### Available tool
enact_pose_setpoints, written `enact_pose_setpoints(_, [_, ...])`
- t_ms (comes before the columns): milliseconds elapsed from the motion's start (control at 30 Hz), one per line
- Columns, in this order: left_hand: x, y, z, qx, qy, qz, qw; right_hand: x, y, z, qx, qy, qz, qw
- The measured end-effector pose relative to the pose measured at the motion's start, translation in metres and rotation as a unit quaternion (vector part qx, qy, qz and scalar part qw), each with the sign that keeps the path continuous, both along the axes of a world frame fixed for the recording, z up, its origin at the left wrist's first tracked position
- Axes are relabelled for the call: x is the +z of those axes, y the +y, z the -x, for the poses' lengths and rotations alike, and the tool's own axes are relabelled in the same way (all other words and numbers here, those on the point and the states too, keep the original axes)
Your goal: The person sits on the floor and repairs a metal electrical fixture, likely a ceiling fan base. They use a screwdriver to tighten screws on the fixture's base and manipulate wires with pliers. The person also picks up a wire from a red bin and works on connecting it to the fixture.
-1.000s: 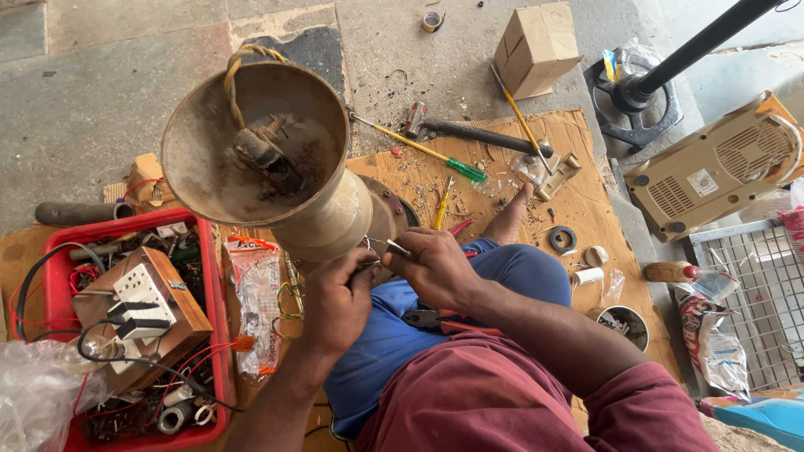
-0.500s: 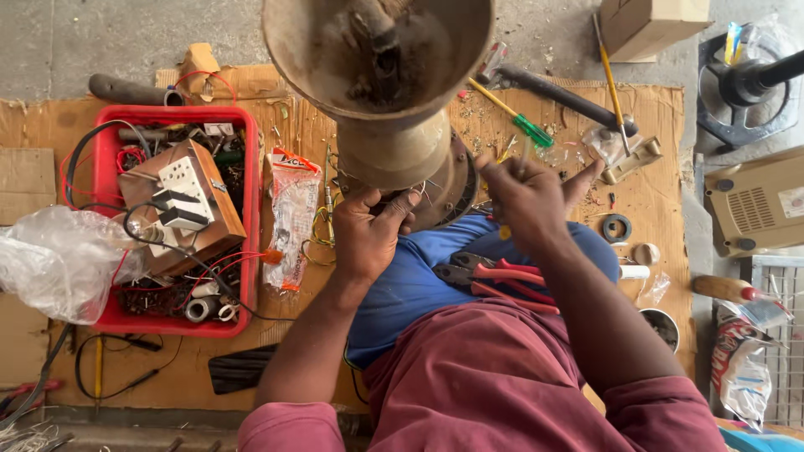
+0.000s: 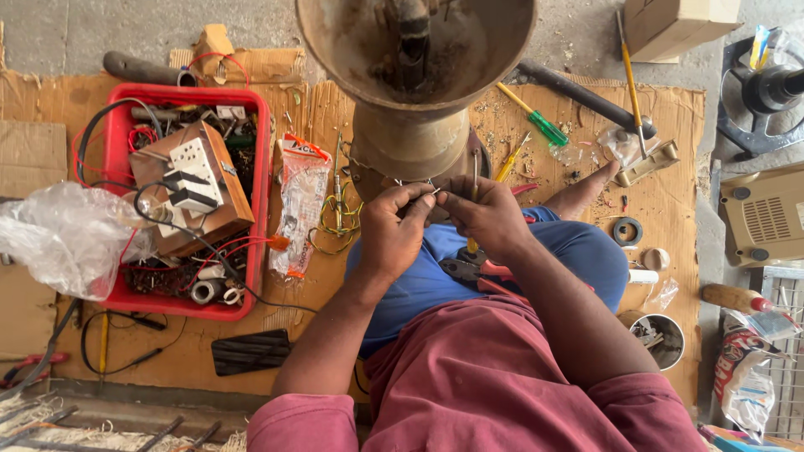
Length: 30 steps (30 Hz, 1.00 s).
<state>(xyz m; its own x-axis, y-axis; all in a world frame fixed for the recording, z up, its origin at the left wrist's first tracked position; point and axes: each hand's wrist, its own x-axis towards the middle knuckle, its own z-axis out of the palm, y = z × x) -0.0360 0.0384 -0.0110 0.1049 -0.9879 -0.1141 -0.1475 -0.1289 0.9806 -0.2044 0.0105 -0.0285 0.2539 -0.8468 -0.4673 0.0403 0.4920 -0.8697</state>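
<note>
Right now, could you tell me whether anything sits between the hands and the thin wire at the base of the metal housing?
Nothing visible does. The left hand and right hand meet at the thin wire, fingertips pinching it just under the housing. The pliers lie on the lap below, clear of the hands.

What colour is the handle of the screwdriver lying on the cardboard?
Green. The screwdriver has a green handle and a yellow shaft, seen best in the head view.

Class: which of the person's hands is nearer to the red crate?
Left. The left hand lies on the side of the red crate; the right hand is beyond it, farther away.
</note>
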Motion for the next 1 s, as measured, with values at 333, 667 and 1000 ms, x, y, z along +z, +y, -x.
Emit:
enact_pose_setpoints(333, [-0.002,-0.002,-0.007,-0.032,-0.080,0.062,0.994,0.002,0.002,0.002,0.009,-0.087,-0.037,0.995])
enact_pose_setpoints(667, [-0.009,-0.001,-0.006,-0.029,-0.024,0.011,0.999,0.000,0.002,0.002,-0.012,-0.106,-0.060,0.992])
enact_pose_setpoints(1000, [-0.013,0.004,0.003,-0.008,-0.042,0.076,0.996,0.003,0.002,-0.001,-0.026,-0.077,-0.032,0.996])
